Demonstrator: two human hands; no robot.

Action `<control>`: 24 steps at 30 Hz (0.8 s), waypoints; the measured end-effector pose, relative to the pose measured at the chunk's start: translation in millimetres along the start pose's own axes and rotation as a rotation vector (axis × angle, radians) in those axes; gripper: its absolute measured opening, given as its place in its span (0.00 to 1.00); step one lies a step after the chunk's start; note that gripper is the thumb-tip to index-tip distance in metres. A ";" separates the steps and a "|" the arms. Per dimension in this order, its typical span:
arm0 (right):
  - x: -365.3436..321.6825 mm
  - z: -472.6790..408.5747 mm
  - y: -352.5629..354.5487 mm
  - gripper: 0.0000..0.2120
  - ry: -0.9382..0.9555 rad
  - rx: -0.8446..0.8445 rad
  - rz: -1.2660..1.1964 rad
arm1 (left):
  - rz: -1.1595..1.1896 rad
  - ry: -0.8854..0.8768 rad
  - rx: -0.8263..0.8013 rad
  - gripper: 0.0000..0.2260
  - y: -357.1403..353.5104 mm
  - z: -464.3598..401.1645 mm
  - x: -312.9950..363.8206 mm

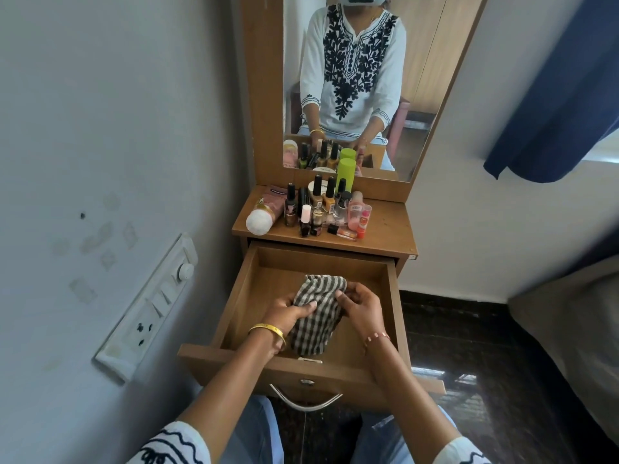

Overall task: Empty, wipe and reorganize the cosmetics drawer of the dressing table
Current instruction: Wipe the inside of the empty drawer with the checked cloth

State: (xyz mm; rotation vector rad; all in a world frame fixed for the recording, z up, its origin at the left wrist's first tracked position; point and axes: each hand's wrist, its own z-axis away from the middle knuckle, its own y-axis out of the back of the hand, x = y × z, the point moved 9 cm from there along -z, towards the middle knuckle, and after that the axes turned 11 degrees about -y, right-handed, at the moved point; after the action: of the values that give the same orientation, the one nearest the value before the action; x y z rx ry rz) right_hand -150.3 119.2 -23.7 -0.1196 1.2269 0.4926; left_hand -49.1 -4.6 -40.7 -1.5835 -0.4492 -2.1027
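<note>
A wooden dressing desk [388, 229] is standing against a pale wall, with a tall mirror [348, 88] rising above it and reflecting a seated person in a white top with dark embroidery. Its drawer [241, 296] is sitting pulled fully out toward the viewer, a curved metal handle [306, 401] hanging on its front. Both hands are working inside the drawer. The left hand [286, 314] is gripping a striped cloth [318, 313], thumb pressing on top, while the right hand [360, 304] is pinching the cloth's right edge with curled fingers. On the desk top, cosmetics are crowding together: a green bottle [345, 174], nail polish bottles [310, 209], a pink tube [268, 212] lying flat. A switch panel [147, 309] is sitting on the left wall.
</note>
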 end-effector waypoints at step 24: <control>-34.9 7.9 70.2 0.12 0.008 0.140 -0.201 | 0.254 -0.113 -0.032 0.07 -65.6 -13.7 45.6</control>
State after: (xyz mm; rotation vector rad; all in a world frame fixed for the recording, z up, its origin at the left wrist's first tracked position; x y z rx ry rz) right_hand -181.8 174.1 23.3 -0.1247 1.2380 0.2311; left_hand -106.2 35.5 0.4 -1.6871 -0.2374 -1.8457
